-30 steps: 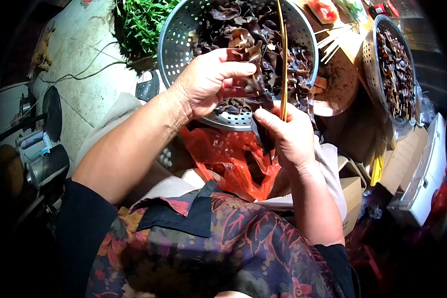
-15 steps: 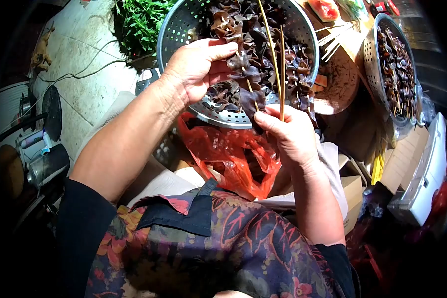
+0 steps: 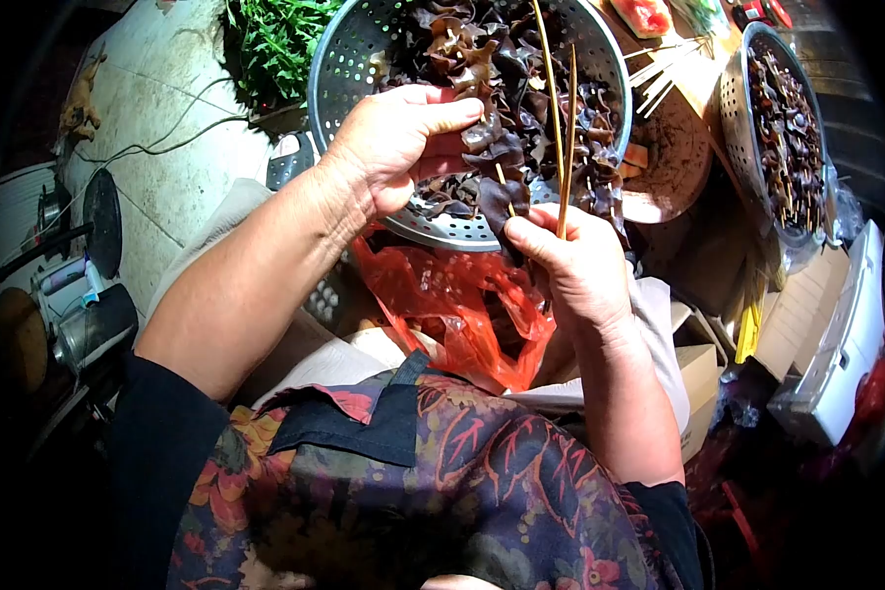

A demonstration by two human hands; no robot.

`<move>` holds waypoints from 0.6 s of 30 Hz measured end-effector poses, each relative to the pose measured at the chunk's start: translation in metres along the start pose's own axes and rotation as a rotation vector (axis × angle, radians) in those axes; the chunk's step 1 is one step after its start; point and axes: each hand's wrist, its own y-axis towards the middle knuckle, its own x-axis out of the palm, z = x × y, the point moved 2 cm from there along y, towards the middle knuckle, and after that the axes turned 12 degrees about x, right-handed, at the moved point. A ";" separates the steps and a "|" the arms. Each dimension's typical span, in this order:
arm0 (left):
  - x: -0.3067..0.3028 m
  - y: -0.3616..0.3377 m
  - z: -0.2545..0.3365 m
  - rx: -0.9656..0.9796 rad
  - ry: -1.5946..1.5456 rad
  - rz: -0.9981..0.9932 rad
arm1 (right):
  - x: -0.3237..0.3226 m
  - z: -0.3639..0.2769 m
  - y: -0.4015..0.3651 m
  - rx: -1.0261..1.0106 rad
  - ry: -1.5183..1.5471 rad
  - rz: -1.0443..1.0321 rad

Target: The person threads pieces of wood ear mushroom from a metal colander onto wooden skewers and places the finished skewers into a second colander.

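Note:
My left hand [image 3: 398,147] is closed on the upper part of a skewer of dark wood ear fungus [image 3: 501,157], thumb across it. My right hand [image 3: 575,251] pinches the lower end of that skewer and also holds two thin bare sticks [image 3: 560,118] that point upward. Both hands are over the near rim of a perforated metal colander [image 3: 349,74]. Inside it lie loose dark fungus pieces and more threaded skewers [image 3: 590,128]. A red plastic bag [image 3: 452,305] hangs below the colander, in front of my lap.
At the right stands a second colander [image 3: 737,108] with filled skewers [image 3: 787,138]. Bare sticks [image 3: 659,79] lie by a round brown board [image 3: 674,167]. Green leaves [image 3: 275,49] are at the upper left. A white foam box [image 3: 836,344] and cardboard [image 3: 806,305] are at the right.
My left hand has shifted slightly right and down along the skewer. The bare sticks in my right hand have tilted and moved a little right.

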 end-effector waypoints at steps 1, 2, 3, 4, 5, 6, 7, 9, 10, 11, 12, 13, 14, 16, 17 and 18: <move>0.002 -0.002 0.001 -0.010 0.029 0.007 | 0.000 0.000 0.000 0.008 0.008 -0.011; 0.003 -0.003 0.002 -0.019 0.057 0.014 | 0.000 0.000 0.000 0.007 0.007 -0.011; 0.003 -0.004 0.002 -0.020 0.056 0.013 | 0.000 0.001 0.000 -0.004 0.011 -0.011; 0.004 -0.005 0.002 -0.010 0.049 0.012 | 0.000 0.001 0.000 -0.015 0.015 -0.012; 0.004 -0.005 0.002 -0.001 0.043 0.011 | 0.000 0.001 0.001 -0.014 0.016 -0.012; 0.003 -0.005 0.002 -0.001 0.042 0.012 | 0.000 0.001 0.001 -0.020 0.011 -0.003; 0.003 -0.004 0.002 -0.005 0.012 0.002 | 0.000 0.001 0.001 -0.026 0.005 0.006; 0.004 -0.004 0.003 -0.006 -0.019 -0.008 | 0.000 -0.002 0.000 -0.006 0.029 -0.013; 0.005 -0.003 0.001 0.007 -0.026 0.022 | 0.000 -0.004 0.000 0.013 0.053 -0.031; 0.006 -0.003 0.000 0.021 -0.033 0.050 | -0.002 0.000 0.004 0.010 0.051 -0.029; 0.006 -0.002 0.000 0.023 -0.036 0.047 | -0.004 0.005 0.010 -0.023 0.062 -0.017; 0.006 -0.001 -0.001 0.030 -0.047 0.036 | -0.006 0.008 0.013 -0.057 0.072 -0.004; 0.006 0.000 -0.001 0.036 -0.060 0.023 | -0.008 0.007 0.013 -0.061 0.069 0.003; 0.003 0.003 -0.001 0.024 -0.011 0.047 | -0.013 0.005 0.010 -0.047 0.195 0.004; 0.003 0.005 -0.003 0.022 -0.032 0.054 | -0.017 0.005 0.010 -0.051 0.190 0.012; 0.009 -0.001 0.001 0.025 0.008 0.105 | -0.023 0.005 0.011 -0.095 0.206 0.039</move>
